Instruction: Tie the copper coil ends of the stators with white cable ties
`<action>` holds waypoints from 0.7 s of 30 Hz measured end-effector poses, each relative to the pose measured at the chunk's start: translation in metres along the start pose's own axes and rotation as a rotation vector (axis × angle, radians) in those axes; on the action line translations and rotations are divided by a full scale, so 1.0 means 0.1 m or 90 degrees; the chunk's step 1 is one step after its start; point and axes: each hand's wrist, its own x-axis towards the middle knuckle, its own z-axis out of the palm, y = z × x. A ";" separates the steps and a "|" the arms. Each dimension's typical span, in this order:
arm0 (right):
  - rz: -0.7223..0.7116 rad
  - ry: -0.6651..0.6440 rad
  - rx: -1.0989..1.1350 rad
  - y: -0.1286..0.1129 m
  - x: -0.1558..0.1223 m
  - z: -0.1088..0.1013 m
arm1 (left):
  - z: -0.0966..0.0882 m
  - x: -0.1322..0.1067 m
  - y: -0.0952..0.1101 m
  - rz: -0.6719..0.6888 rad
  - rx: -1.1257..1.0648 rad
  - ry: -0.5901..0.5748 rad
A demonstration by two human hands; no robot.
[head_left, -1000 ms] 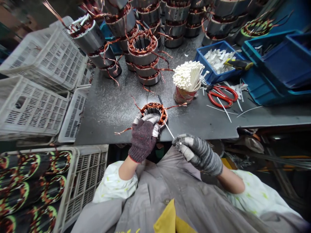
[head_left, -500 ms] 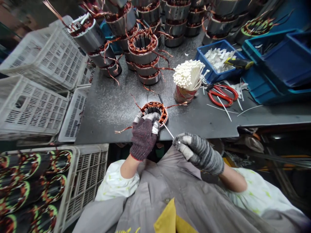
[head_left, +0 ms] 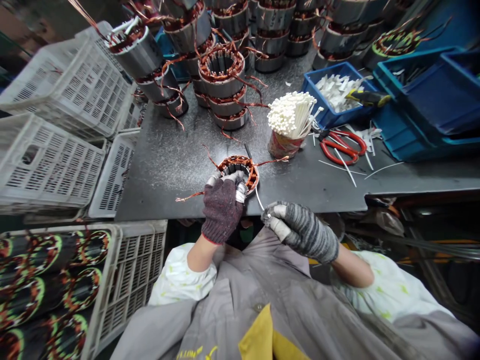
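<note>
A motor stator (head_left: 253, 176) with copper windings lies near the table's front edge, its copper lead wires spread outward. My left hand (head_left: 224, 204), in a dark maroon knitted glove with pale fingertips, is closed over the stator's near left rim; some of its fingers reach into the bore. A white cable tie (head_left: 259, 198) runs from the right side of the stator, slightly bowed. Its other end is pinched by my right hand (head_left: 300, 229), in a grey striped glove, just in front of the table edge.
A cup (head_left: 285, 146) full of white cable ties stands beyond my right hand. Red-handled scissors (head_left: 343, 147) and loose ties lie right of it, near blue bins (head_left: 333, 117). Stacked stators (head_left: 225, 87) line the back. White crates (head_left: 56, 160) stand at the left.
My right hand has moved slightly left and up toward the stator. The cable tie, straight before, now bends and hangs more steeply. My left hand stays on the stator.
</note>
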 end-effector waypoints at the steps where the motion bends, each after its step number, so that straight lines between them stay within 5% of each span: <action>1: 0.000 -0.004 -0.001 -0.01 0.01 -0.01 | 0.00 0.00 0.00 -0.004 -0.001 -0.006; 14: 0.046 -0.028 0.011 0.01 -0.01 -0.02 | 0.02 -0.02 -0.01 -0.024 -0.018 -0.035; 18: 0.076 0.030 0.099 0.16 0.16 0.15 | 0.02 -0.02 0.00 -0.027 -0.031 -0.026; 21: 0.191 0.116 0.243 0.27 0.33 0.32 | 0.03 -0.02 0.01 -0.088 -0.075 0.021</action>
